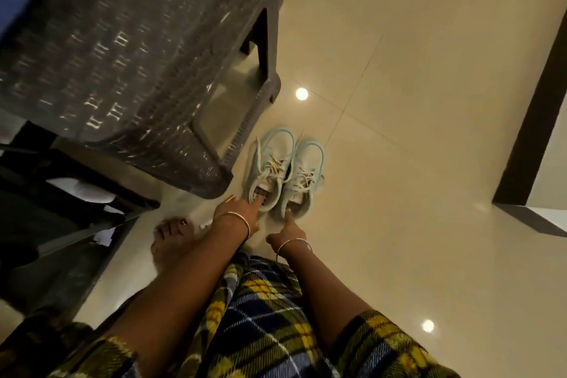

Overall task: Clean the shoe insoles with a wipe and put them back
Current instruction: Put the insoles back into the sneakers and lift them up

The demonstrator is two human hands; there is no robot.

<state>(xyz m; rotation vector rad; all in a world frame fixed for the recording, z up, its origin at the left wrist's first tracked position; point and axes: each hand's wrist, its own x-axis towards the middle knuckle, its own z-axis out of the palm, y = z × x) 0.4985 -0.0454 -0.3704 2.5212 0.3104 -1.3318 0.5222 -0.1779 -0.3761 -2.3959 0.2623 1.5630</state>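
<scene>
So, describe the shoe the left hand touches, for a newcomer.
Start at the big grey woven cabinet. Of the two pale sneakers beside its corner, it is the left sneaker, nearer the cabinet than the right sneaker, left hand at its opening.

The floor (414, 147) lies open to the right of the shoes (288, 172) and beyond their toes, out to a dark post (534, 107) well apart. On the left the chair (138, 55) crowds in. Its near corner (211, 184) stands just beside the closer shoe, leaving only a narrow strip of floor between them. The shoes sit pressed side by side, so nothing passes between them. The heel side is taken by the left hand (237, 215) and right hand (287, 232). A bare foot (171, 239) lies near the left hand, and a dark rack (61, 209) closes the far left.
</scene>
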